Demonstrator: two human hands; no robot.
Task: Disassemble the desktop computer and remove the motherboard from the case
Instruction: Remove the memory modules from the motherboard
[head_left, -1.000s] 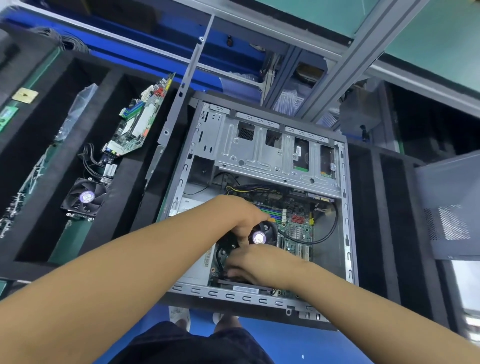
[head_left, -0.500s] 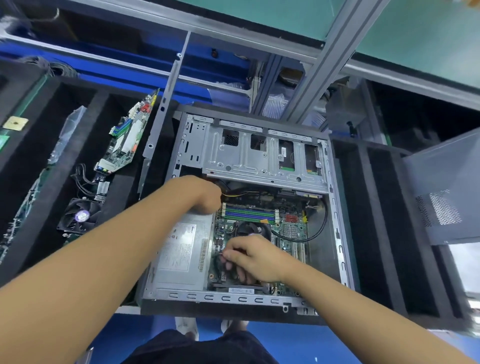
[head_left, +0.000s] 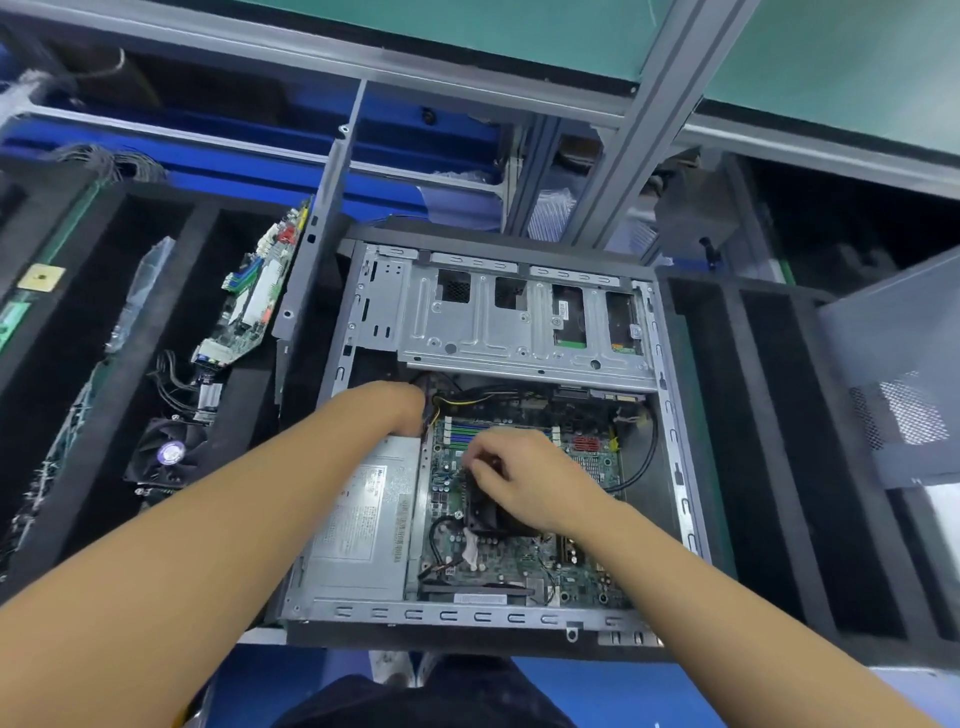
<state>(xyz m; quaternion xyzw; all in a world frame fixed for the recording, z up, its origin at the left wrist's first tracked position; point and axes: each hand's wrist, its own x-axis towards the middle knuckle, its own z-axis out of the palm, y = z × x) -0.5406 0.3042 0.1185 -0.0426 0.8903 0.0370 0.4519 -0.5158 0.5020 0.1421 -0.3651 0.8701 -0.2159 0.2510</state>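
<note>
The open grey computer case (head_left: 467, 616) lies on its side in front of me. Inside it sits the green motherboard (head_left: 519, 553), with the silver power supply (head_left: 363, 519) to its left and the metal drive cage (head_left: 519, 322) above. My left hand (head_left: 397, 408) reaches down between the power supply and the drive cage, beside the black and yellow cables (head_left: 467, 397); its fingers are hidden. My right hand (head_left: 524, 478) lies over the black CPU cooler (head_left: 483, 512), its fingers curled round the cooler's upper left corner.
A black foam tray on the left holds another motherboard (head_left: 249, 306) and a loose cooler fan (head_left: 166, 457). A perforated side panel (head_left: 893, 374) leans at the right over more black foam slots (head_left: 753, 441). Aluminium frame posts (head_left: 639, 130) rise behind the case.
My left hand left the cooler and moved up and left to the end of the power supply. My right hand shifted from the cooler's lower side to its upper left corner.
</note>
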